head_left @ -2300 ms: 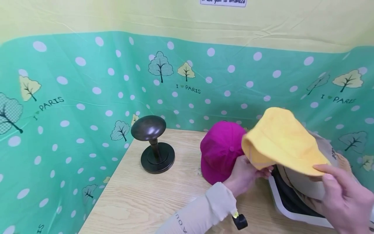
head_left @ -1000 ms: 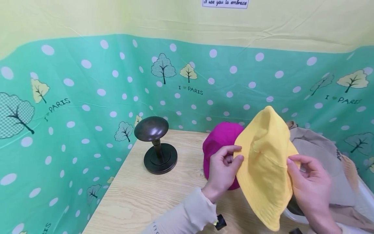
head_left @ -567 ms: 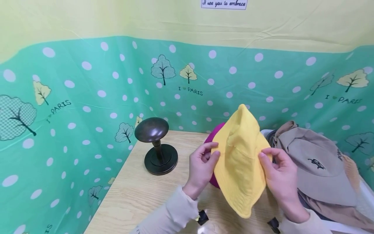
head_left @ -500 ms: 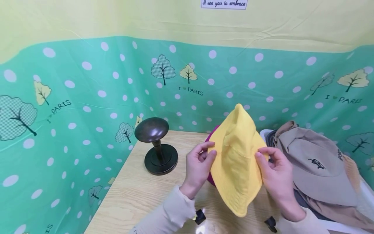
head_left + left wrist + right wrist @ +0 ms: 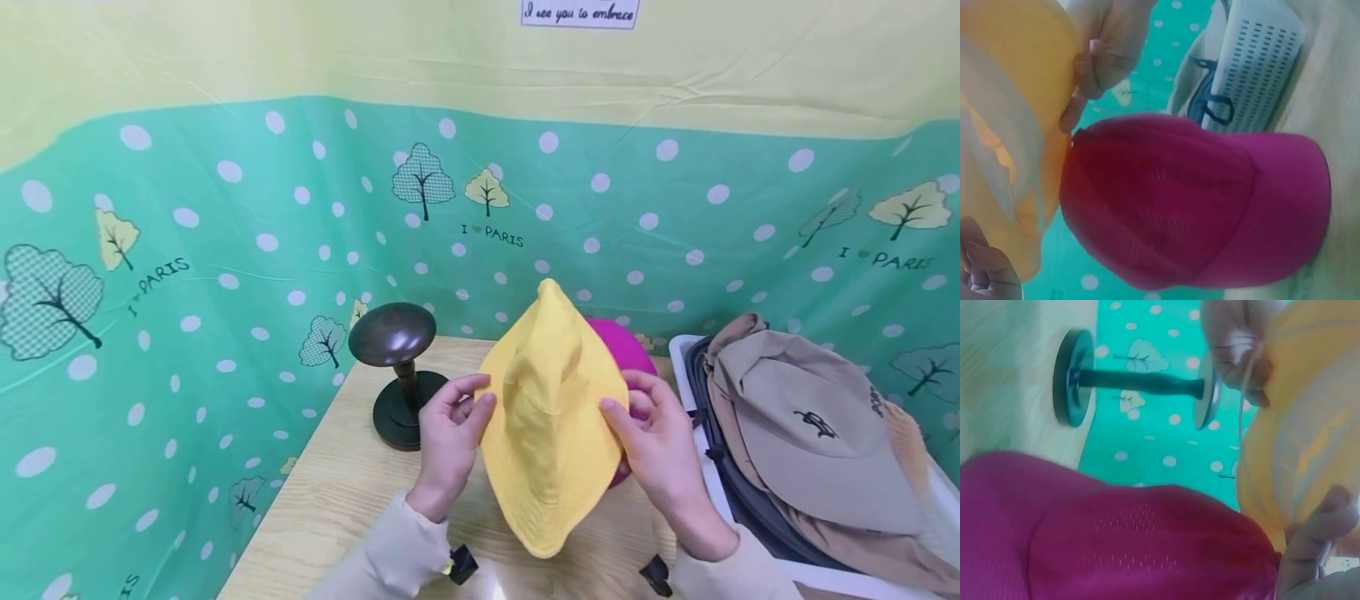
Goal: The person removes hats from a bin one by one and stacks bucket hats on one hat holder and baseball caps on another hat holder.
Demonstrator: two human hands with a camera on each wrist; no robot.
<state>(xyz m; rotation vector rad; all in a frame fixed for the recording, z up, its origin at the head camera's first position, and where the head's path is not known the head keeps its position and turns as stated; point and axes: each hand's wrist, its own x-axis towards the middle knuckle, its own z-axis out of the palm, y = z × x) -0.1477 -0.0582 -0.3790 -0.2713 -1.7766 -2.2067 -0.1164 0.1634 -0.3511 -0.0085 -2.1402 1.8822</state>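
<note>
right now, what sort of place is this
Probably a makeshift indoor booth for handling hats: printed cloth hangs behind a table, and a yellow hat is held over it.

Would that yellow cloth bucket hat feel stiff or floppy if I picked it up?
Probably floppy: the yellow cloth bucket hat has a creased, dented crown. Likely light: the left hand and right hand simply pinch its brim.

Yellow hat, magenta cap, white-dotted green backdrop
</note>
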